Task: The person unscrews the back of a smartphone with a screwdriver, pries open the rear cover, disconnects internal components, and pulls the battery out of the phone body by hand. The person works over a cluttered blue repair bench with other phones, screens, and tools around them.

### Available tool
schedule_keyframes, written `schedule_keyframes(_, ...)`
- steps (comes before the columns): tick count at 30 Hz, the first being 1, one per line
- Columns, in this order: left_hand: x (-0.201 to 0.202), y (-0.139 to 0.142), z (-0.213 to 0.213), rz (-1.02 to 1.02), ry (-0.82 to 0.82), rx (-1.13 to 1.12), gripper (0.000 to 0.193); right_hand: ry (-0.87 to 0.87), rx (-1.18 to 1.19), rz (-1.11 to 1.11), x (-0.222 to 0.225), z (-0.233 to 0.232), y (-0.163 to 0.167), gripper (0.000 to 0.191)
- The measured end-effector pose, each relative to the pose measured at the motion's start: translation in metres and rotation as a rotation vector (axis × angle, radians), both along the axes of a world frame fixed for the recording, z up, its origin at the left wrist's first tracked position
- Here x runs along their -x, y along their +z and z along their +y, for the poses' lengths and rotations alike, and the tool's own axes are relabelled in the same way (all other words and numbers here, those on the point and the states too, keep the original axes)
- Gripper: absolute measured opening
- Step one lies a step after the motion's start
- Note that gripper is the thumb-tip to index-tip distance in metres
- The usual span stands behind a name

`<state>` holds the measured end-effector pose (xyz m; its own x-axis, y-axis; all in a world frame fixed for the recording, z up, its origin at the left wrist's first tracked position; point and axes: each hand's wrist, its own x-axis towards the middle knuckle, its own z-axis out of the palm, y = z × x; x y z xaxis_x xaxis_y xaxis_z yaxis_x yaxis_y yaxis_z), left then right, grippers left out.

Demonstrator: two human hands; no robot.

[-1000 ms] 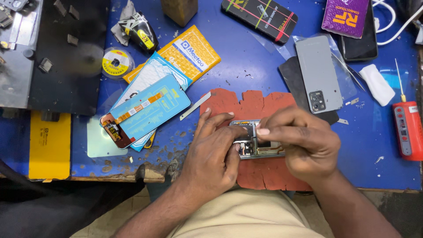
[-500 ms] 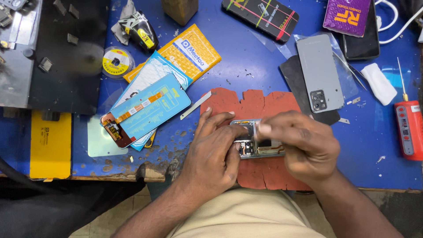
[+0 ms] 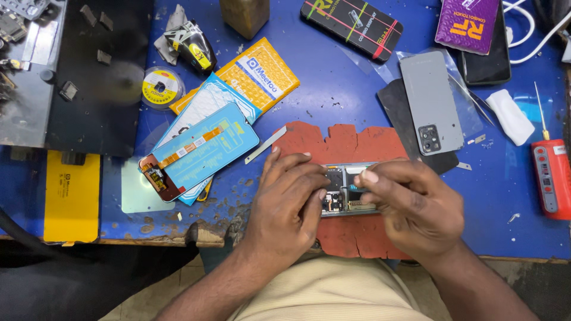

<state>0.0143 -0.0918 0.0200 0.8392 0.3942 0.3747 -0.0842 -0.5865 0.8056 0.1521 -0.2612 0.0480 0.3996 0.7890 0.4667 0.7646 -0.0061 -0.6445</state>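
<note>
Left hand (image 3: 289, 205) pins an opened phone (image 3: 345, 189); right hand (image 3: 410, 208) pinches a small tool at its exposed parts. A slip could likely scratch those parts.

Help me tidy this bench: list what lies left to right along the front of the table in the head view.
Yellow sheet → blue display panel → left hand → opened phone → right hand → red screwdriver.

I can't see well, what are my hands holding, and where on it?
Both the left hand and the right hand grip the opened phone at its two ends.
</note>
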Motion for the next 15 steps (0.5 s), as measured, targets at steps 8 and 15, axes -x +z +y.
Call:
schedule_keyframes(8, -0.003, 0.003, -0.001, -0.010, -0.070, -0.120, 0.022, -0.057, -0.055, 0.066, 0.009, -0.003, 0.009, 0.052)
schedule_keyframes(15, -0.001, -0.001, 0.000, 0.026, 0.013, -0.043, 0.012, -0.175, -0.002, 0.010, -0.005, 0.014, 0.005, 0.050)
